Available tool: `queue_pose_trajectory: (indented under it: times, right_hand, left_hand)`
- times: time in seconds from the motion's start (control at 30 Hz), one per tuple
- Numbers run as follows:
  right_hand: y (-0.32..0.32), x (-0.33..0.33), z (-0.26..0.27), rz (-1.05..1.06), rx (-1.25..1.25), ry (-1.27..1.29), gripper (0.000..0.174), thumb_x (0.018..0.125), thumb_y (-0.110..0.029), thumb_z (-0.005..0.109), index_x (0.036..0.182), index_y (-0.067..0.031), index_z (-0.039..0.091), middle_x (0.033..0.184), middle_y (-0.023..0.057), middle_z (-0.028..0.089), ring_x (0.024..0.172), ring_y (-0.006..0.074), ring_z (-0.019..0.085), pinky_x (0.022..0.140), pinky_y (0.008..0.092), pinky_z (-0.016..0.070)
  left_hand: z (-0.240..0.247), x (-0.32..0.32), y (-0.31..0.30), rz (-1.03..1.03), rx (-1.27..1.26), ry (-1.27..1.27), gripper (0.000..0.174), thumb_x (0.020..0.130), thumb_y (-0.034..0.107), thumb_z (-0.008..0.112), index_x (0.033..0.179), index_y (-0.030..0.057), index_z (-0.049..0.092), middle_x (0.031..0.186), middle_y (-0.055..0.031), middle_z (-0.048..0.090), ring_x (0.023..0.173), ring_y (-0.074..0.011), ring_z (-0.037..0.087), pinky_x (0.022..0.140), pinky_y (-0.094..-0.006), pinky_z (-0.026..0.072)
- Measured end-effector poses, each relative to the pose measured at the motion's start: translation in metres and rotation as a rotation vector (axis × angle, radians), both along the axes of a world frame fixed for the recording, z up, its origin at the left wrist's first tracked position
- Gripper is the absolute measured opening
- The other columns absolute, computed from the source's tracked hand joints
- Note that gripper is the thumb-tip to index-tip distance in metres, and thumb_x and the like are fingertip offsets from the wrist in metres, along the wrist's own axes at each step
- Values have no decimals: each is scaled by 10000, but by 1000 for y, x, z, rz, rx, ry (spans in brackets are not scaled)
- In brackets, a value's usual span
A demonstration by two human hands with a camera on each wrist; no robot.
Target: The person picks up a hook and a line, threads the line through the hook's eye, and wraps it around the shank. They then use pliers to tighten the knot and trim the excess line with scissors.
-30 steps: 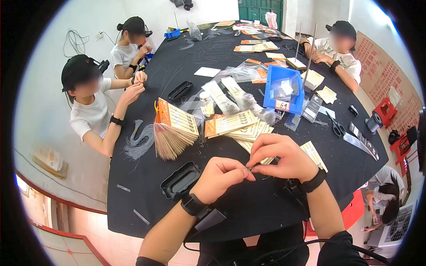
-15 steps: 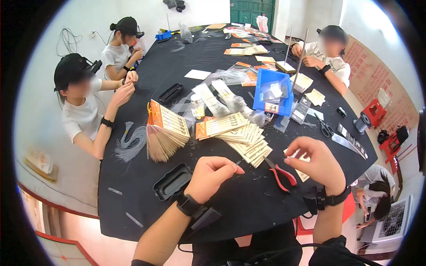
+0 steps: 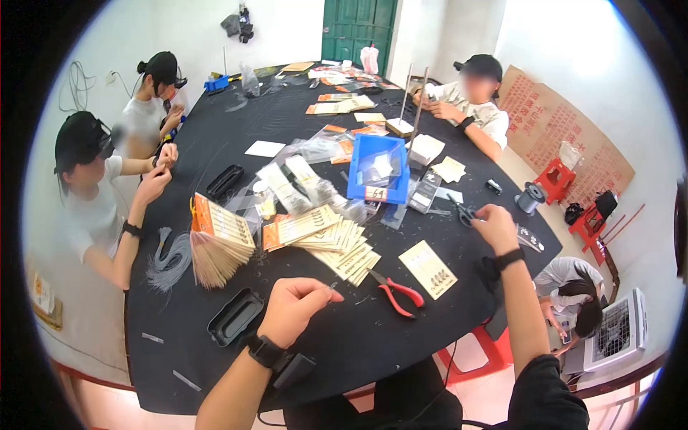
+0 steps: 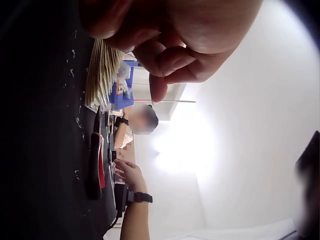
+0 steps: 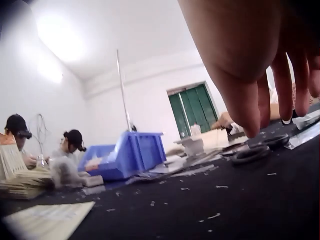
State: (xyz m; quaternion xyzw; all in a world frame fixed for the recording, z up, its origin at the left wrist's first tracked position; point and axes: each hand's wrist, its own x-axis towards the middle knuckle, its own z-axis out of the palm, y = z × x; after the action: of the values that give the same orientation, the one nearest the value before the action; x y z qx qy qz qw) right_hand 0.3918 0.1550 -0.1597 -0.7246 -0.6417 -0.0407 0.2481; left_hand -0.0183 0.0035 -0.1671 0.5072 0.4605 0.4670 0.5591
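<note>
My left hand (image 3: 290, 312) is over the front of the black table, thumb and forefinger pinched together. A tiny shiny piece (image 3: 334, 286) shows at those fingertips; its kind I cannot tell. My right hand (image 3: 496, 229) is at the right side, fingers spread downward over a pair of black scissors (image 3: 466, 215). In the right wrist view its fingertips are just above the scissor handles (image 5: 251, 154). Red-handled pliers (image 3: 398, 294) lie between my hands, their tips by a stack of printed cards (image 3: 344, 251). One card (image 3: 428, 269) lies apart, right of the pliers.
A blue bin (image 3: 378, 168) stands mid-table among plastic bags. On the left are a fanned card bundle (image 3: 221, 240), a hank of grey line (image 3: 169, 259) and a black tray (image 3: 236, 317). A wire spool (image 3: 531, 198) stands at the right edge. Other people sit around the table.
My hands have parted; the right hand has moved away to the scissors. The pliers and single card are uncovered. My left hand keeps its pinch. The head view has turned right.
</note>
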Motion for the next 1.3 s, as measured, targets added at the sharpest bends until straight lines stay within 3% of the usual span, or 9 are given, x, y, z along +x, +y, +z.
queue_pose_trajectory:
  times: [0.07,0.27,0.37,0.47,0.53,0.7,0.8,0.93,1.3]
  right_hand:
    - [14,0,1,-14,-125,-6,254,686,-265,767,836,-61,747,918,183,716,883,336,691,791,406,548]
    - [41,9,-10,-64,-210,47,307,640,-271,838,707,3,717,679,159,697,644,285,693,645,368,551]
    - [42,17,-8,-45,-189,-4,412,609,-354,830,679,27,690,739,218,694,730,334,702,699,406,561]
    - [21,13,12,-71,-98,103,439,605,-344,826,636,58,653,647,207,663,626,310,680,635,397,541]
    - [7,20,20,22,-92,199,381,685,-307,781,708,62,687,583,141,629,524,212,607,538,344,475]
    - [-41,-14,44,354,-198,840,262,959,-234,609,1069,-29,730,916,-22,671,798,51,567,701,213,458]
    - [-52,-50,44,713,-138,1189,221,919,-132,659,1090,4,691,957,-14,657,810,47,552,729,209,448]
    - [-53,-111,43,871,-4,1424,234,856,-84,726,1061,3,655,1075,54,632,935,142,622,746,266,496]
    - [-47,-213,32,1028,-233,1450,175,929,-112,673,1070,-38,599,1016,16,600,894,109,608,832,296,528]
  left_hand:
    - [1,-1,0,-6,4,16,166,865,90,633,833,-24,749,663,26,604,597,-19,434,515,-199,309]
    - [-4,-1,1,-4,21,-26,162,863,89,635,825,-23,747,739,-16,677,598,-23,440,527,-200,340]
    - [-4,0,1,-9,20,-40,163,863,92,637,821,-24,745,758,-28,692,604,-24,442,535,-201,347]
    - [0,-1,-1,-7,20,-41,165,863,98,639,823,-22,746,742,-18,680,607,-23,441,534,-203,343]
    - [0,-2,0,6,27,-39,168,866,104,639,828,-19,748,715,0,654,604,-22,437,531,-205,335]
    - [5,-5,0,75,91,13,180,877,122,636,848,-13,750,659,44,587,595,-18,427,525,-209,314]
    - [5,-9,1,140,140,31,185,888,136,647,872,-16,750,662,58,565,608,-13,418,540,-205,308]
    - [5,-13,3,203,156,7,163,898,96,636,880,-25,745,694,47,598,633,-17,438,568,-206,334]
    - [9,-18,2,306,191,41,155,910,67,623,901,-24,748,760,22,667,656,-14,481,591,-196,377]
